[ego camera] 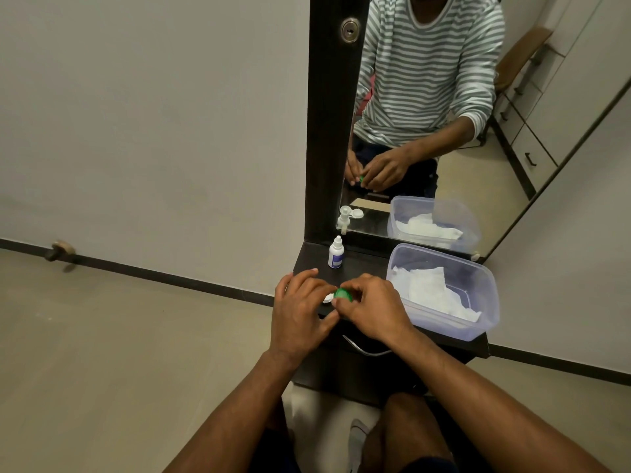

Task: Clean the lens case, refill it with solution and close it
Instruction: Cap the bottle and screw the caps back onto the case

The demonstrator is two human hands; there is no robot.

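Lens case (330, 298) at front edge of bench (362, 264), steadied by left hand (300, 310) fingers. Right hand (370, 310) fingers pinch green cap (342, 295) (turning direction unclear). Solution bottle (336, 254) upright behind. Judged: cap step; next needs firm twist.

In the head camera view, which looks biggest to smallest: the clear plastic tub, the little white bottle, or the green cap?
1. Clear plastic tub holding white tissue
2. Small white dropper bottle
3. Round green cap, partly hidden by fingers
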